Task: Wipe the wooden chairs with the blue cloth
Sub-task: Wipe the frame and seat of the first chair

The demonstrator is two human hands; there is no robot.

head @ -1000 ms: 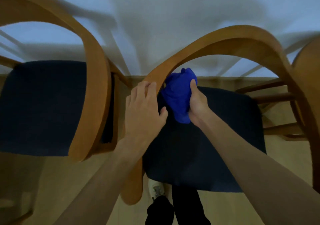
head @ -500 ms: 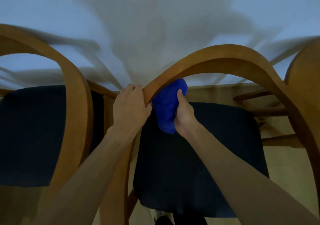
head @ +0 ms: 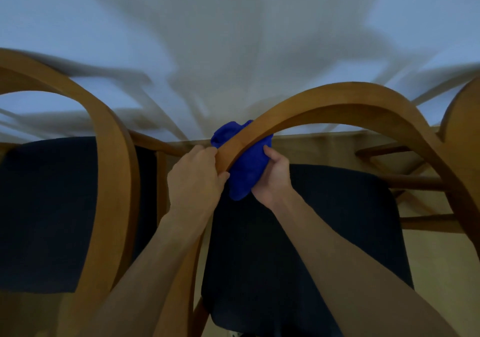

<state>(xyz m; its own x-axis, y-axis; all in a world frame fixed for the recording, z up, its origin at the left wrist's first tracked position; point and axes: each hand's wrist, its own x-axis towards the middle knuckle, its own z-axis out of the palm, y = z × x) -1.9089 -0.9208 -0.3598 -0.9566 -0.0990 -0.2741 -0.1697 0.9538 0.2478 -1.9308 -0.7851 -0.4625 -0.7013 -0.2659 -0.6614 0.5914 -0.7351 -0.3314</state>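
Note:
A wooden chair [head: 335,97] with a curved back rail and a dark blue seat stands in front of me at centre right. My right hand [head: 274,178] grips the bunched blue cloth [head: 246,170] and holds it against the inner side of the rail's left bend; part of the cloth shows above the rail. My left hand [head: 194,178] grips the same rail just left of the cloth, fingers over its top. A second wooden chair [head: 114,155] with a dark seat stands to the left.
A third chair's wooden back [head: 462,118] rises at the right edge, with its rungs [head: 415,183] beside the middle chair's seat. A pale wall [head: 233,38] is close behind the chairs. Light wooden floor [head: 441,271] shows at the lower right.
The view has tilted upward. My left hand went from lying flat on the rail to gripping it. The cloth in my right hand slid up along the rail's inner side and now pokes above it.

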